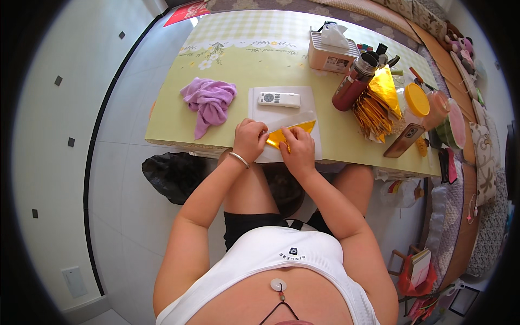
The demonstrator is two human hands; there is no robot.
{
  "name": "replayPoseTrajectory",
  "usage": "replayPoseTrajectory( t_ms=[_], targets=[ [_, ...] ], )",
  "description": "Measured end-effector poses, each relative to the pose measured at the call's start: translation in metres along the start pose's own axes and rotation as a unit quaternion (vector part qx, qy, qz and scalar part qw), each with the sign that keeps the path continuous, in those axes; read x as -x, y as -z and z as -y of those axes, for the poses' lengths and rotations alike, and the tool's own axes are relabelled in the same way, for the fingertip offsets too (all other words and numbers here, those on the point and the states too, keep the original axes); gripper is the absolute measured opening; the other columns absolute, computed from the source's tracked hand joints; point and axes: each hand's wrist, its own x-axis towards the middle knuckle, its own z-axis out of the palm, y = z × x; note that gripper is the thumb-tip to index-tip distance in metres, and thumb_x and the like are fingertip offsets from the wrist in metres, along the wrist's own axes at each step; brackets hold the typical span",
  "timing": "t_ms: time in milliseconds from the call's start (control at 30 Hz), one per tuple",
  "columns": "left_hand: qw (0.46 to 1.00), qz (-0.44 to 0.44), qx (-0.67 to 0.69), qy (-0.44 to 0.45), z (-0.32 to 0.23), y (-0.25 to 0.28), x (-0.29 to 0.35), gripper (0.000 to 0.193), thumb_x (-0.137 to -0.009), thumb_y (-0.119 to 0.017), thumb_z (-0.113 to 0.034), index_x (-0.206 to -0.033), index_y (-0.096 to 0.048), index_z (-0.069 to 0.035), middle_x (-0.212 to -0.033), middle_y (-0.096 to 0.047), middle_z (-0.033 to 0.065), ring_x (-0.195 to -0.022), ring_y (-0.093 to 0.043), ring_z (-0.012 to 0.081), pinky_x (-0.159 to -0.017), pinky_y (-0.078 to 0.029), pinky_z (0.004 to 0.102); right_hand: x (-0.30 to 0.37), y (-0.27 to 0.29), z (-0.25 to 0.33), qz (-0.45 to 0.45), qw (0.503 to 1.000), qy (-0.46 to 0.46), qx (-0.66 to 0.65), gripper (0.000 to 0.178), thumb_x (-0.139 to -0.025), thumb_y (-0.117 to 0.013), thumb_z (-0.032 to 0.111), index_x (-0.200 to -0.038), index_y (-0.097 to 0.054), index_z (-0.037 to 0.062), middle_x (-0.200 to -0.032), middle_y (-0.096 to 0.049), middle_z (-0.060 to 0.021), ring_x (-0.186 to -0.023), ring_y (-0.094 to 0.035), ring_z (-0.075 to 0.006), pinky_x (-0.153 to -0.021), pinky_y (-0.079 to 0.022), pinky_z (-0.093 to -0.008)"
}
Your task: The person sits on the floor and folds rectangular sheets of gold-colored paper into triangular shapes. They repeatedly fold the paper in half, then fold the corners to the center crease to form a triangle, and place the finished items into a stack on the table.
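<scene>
A folded piece of gold foil paper (277,138) lies at the table's near edge, on white sheets of paper (309,100). My left hand (250,138) has its fingers pinched together at the left end of the foil paper. On the right, my right hand (299,149) presses bent fingers onto the foil's middle and lower edge. A pale strip shows along the foil's upper side. Just beyond both hands, a white remote control (279,99) rests across the white sheets.
A purple cloth (210,103) lies crumpled at left. To the right stand a dark red flask (355,81), a stack of gold foil sheets (374,111), a tissue box (330,53), a yellow-lidded jar (416,101) and a phone (404,140). A black bag (174,176) sits on the floor.
</scene>
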Motion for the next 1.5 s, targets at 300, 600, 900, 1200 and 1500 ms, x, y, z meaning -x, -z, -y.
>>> replayPoseTrajectory(
  t_ms=[300,600,900,1200,1500],
  targets=[
    [0.978,-0.053,-0.166,-0.114,-0.014,-0.001,0.007,0.01,-0.075,-0.07,-0.014,-0.082,-0.065,-0.009,-0.083,-0.06,0.0057,-0.089,-0.058,0.0276,-0.083,-0.044,0.043,0.006,-0.003,-0.008,0.023,0.994,0.062,0.086,0.04,-0.081,-0.072,0.015,-0.121,-0.07,0.0102,-0.122,-0.058,-0.0158,-0.108,-0.056,-0.0316,-0.089,-0.046,-0.0433],
    [0.989,0.054,-0.129,-0.052,-0.021,0.005,-0.002,0.014,-0.07,-0.077,-0.018,-0.075,-0.067,-0.009,-0.089,-0.062,0.0055,-0.093,-0.058,0.0266,-0.084,-0.042,0.0442,-0.006,0.011,-0.024,0.005,0.996,-0.037,-0.077,0.019,-0.088,-0.063,0.006,-0.106,-0.064,0.003,-0.121,-0.057,-0.0219,-0.101,-0.062,-0.0409,-0.084,-0.053,-0.0459],
    [0.983,0.076,-0.16,0.041,-0.026,-0.006,-0.032,0.024,-0.066,-0.081,-0.02,-0.083,-0.07,-0.009,-0.093,-0.064,0.0092,-0.101,-0.056,0.0306,-0.093,-0.04,0.0463,-0.062,0.031,-0.03,-0.004,0.978,0.153,0.143,0.023,-0.084,-0.061,0.008,-0.107,-0.064,0.0075,-0.105,-0.065,-0.004,-0.112,-0.06,-0.0247,-0.106,-0.041,-0.0429],
    [0.959,0.062,-0.251,-0.116,-0.032,-0.039,0.012,0.03,-0.083,-0.058,-0.01,-0.106,-0.067,0.005,-0.112,-0.066,0.0206,-0.106,-0.063,0.036,-0.094,-0.05,0.0431,-0.048,0.041,-0.058,0.297,0.915,0.228,0.149,0.041,-0.095,-0.056,0.022,-0.134,-0.057,0.0083,-0.141,-0.056,-0.0077,-0.135,-0.048,-0.0235,-0.121,-0.027,-0.044],
    [0.955,0.054,-0.279,-0.082,-0.031,-0.014,0.058,0.046,-0.084,-0.058,-0.01,-0.125,-0.059,0.01,-0.133,-0.059,0.0263,-0.125,-0.057,0.0385,-0.106,-0.045,0.0461,-0.025,0.059,-0.092,0.265,0.953,0.143,0.039,0.056,-0.097,-0.059,0.024,-0.147,-0.045,0.0047,-0.157,-0.04,-0.0112,-0.147,-0.034,-0.0268,-0.121,-0.026,-0.044]
  ],
)
